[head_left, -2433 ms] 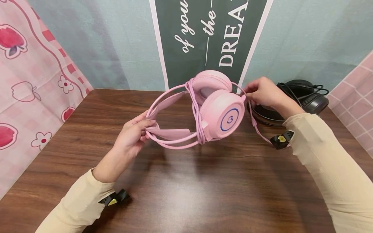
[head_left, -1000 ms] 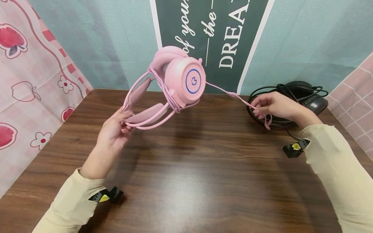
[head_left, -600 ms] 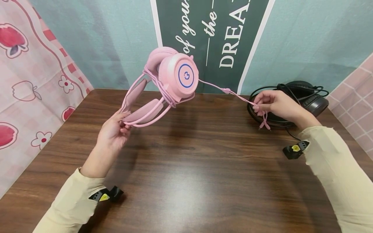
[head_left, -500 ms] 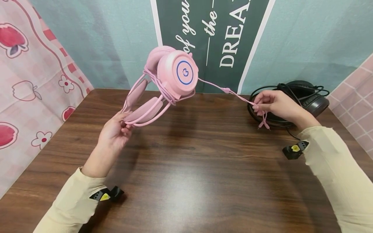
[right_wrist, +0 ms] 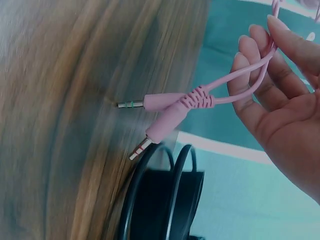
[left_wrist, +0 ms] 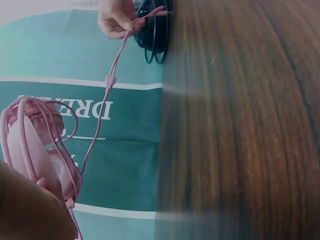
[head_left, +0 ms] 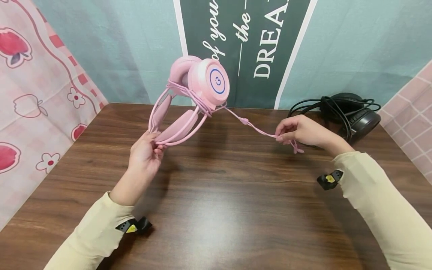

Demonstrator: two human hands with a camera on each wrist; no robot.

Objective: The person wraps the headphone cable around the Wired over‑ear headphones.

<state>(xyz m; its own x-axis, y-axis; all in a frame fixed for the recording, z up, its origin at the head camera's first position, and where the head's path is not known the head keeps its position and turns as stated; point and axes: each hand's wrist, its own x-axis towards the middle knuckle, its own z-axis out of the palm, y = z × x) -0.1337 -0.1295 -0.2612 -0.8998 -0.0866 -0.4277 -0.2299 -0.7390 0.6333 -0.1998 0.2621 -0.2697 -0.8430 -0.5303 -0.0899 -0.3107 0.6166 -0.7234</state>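
Observation:
A pink headset (head_left: pixel 206 80) with a blue ring logo on its ear cup is held up at the left by my left hand (head_left: pixel 145 153), which grips the headband. Pink cable is wound around the headset between the ear cups and the band. From it a loose length of pink cable (head_left: pixel 258 130) runs across to my right hand (head_left: pixel 298 131), whose thumb and fingers pinch it near its end. Two pink audio plugs (right_wrist: pixel 167 107) with metal tips dangle below those fingers in the right wrist view.
Black headphones (head_left: pixel 359 116) with their own black cable lie at the back right of the wooden table (head_left: pixel 216 210), behind my right hand. A green and teal cloth backdrop (head_left: pixel 135 56) rises at the rear, with a patterned pink cloth (head_left: pixel 44 108) at the left.
My right hand went from beside the ear cup out to the right along the cable, and lately came back left. The headset rose and moved left, then slightly right; the cable has slackened a little.

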